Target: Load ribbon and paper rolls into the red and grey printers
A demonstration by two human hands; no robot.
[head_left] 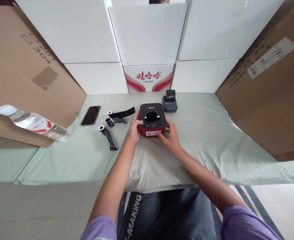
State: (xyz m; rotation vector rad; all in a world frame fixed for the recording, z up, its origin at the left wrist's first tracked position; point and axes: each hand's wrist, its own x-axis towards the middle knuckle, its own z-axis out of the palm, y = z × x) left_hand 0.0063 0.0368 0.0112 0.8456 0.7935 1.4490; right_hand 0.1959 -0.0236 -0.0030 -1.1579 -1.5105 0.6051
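Observation:
A red label printer (153,132) with a black top sits on the green cloth, and a black strip (152,115) sticks up out of the slot in its top. Its left side is gripped by my left hand (135,129), thumb over the top edge. From the right, my right hand (171,136) holds the opposite side, with a fingertip at the white label on the front; some of its fingers are hidden. Just behind stands a smaller dark blue printer (170,105) with black paper curling up from it.
Several rolls of black tape, one being a partly unrolled roll (108,136), lie to the left near a phone (90,115). A water bottle (36,124) leans by a cardboard box (24,83). White boxes (147,36) stand behind; another cardboard box (269,96) is at right.

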